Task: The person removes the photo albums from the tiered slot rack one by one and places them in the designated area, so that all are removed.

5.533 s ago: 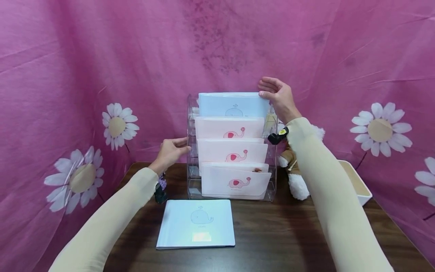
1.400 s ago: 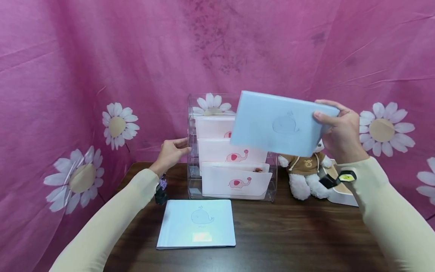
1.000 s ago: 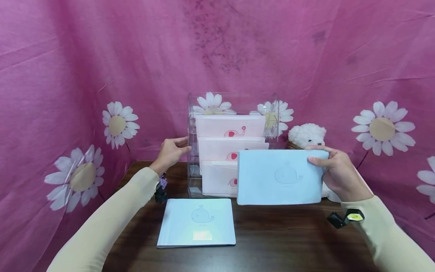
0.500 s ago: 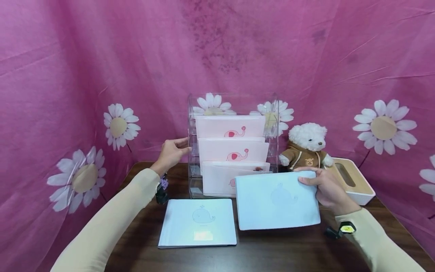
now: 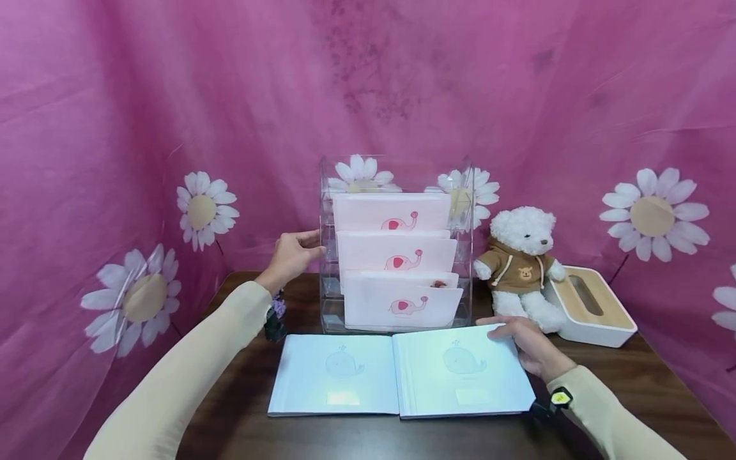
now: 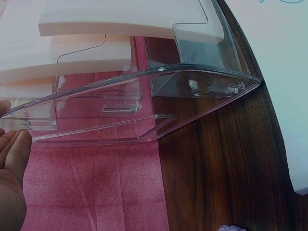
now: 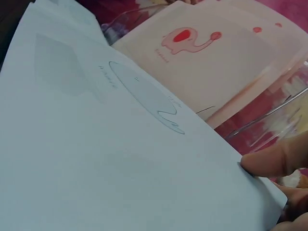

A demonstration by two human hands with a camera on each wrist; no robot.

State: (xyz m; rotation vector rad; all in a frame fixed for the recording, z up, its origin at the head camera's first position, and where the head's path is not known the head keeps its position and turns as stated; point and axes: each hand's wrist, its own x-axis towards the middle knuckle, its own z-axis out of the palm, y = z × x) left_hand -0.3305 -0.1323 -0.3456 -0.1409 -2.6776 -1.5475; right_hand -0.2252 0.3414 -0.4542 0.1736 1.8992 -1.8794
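While the left hand (image 5: pixel 290 259) pinched the clear rack (image 5: pixel 332 291), the right hand (image 5: pixel 531 348) gripped a whale booklet (image 5: pixel 462 377) just beside a matching booklet (image 5: pixel 340 378).

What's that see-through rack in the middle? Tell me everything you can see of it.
The see-through rack looks like clear, shiny plastic, with side walls and stepped tiers rising toward the back. It stands upright on the dark wood-look table, in front of the pink cloth, whose printed daisies show through its top part. Pale booklets with red elephants stand in its lower tiers. The left hand grips its side edge.
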